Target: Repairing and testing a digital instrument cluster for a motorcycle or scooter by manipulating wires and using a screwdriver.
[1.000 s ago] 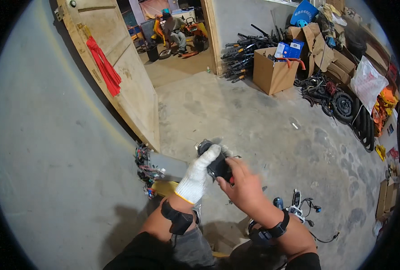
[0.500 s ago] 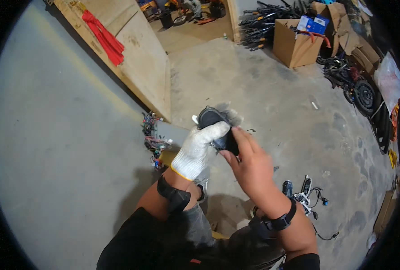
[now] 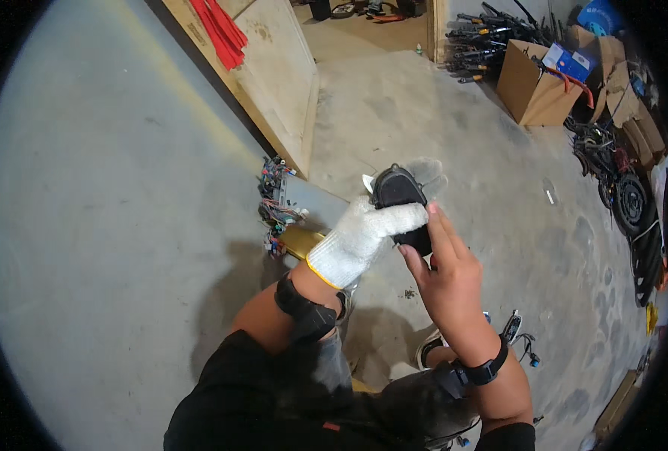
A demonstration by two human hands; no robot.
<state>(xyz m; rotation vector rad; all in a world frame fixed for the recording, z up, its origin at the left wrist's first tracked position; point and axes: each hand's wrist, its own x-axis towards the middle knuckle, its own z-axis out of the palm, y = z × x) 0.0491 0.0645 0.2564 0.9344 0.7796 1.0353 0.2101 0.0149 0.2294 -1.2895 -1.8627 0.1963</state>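
A black, rounded plastic cover-like part [image 3: 395, 188] is held up over the floor, its wide end pointing away from me. My left hand [image 3: 364, 229], in a white knit glove with a yellow hem, is closed round it, thumb across its face and dirty grey fingertips showing beyond its far edge. On the part's near right side rests my bare right hand [image 3: 448, 269], fingers along the edge and thumb at the near end, closed on it. Its underside is hidden by the glove.
Bundled wires [image 3: 274, 203] and a yellow object [image 3: 302, 242] lie by the wall at left. An open wooden door [image 3: 274, 68] stands beyond. A cardboard box [image 3: 533, 94], black tubular parts [image 3: 488, 45] and a small wheel [image 3: 632, 199] are at far right. Wired parts [image 3: 513, 327] lie near my foot.
The view has shifted, so the hands and the black part appear farther right. Both hands keep their hold on it, and its wide face now shows more fully.
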